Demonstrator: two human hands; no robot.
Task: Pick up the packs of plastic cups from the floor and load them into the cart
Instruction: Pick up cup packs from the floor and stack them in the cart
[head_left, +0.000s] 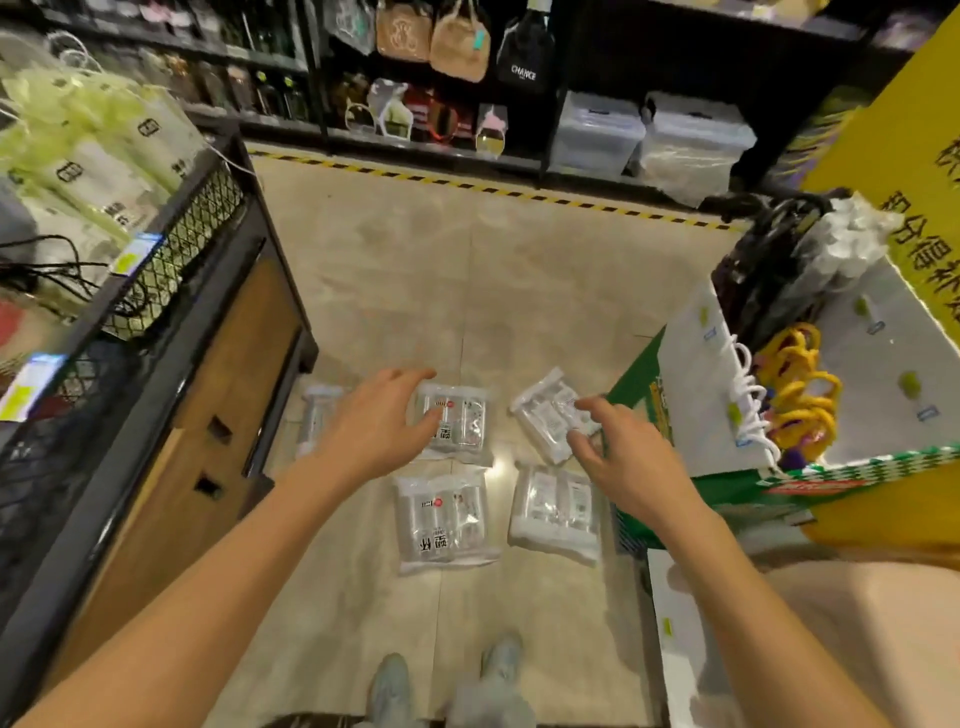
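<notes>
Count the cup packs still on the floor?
5. One far left by the shelf unit, partly behind the left hand; upper middle; tilted upper right at the right hand; lower middle; lower right. Others may be hidden.

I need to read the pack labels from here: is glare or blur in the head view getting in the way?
Head view: a bright glare spot on the floor sits between the packs; the pack at the right hand is smeared and unreadable; the nearer pack shows its print fairly clearly; the shelves are dim, and wide-angle distortion bends the edges.
</notes>
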